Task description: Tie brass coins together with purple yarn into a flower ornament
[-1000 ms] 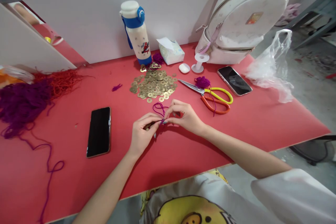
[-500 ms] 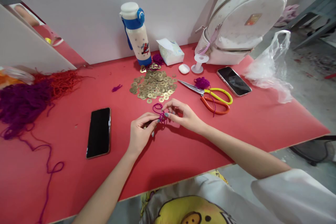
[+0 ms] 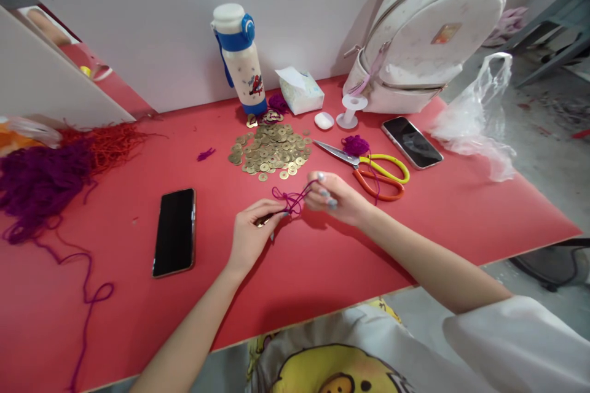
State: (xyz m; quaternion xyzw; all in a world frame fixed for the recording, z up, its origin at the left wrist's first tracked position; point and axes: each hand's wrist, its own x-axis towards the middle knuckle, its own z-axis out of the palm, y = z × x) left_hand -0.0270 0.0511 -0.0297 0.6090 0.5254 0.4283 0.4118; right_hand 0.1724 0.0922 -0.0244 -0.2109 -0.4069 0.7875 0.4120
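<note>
My left hand (image 3: 251, 232) is closed in a pinch on one end of a short purple cord (image 3: 289, 200), with a brass coin showing under its fingers. A little to the right, my right hand (image 3: 332, 196) is closed on the cord's other end, and the cord runs taut between them with a small loop in it. Both hands hover just over the red table (image 3: 322, 258). A heap of brass coins (image 3: 271, 152) with holes lies just beyond the hands.
A black phone (image 3: 174, 231) lies left of my hands; scissors (image 3: 372, 169) with a purple thread ball and a second phone (image 3: 411, 141) lie to the right. Bottle (image 3: 239, 58), tissue pack (image 3: 300, 90), empty spool (image 3: 350, 109), white backpack (image 3: 428, 37) at back. Purple and red yarn (image 3: 41, 178) far left.
My right hand has pulled to the right and slightly up, drawing the purple cord taut and shrinking the loop. My left hand has stayed almost still.
</note>
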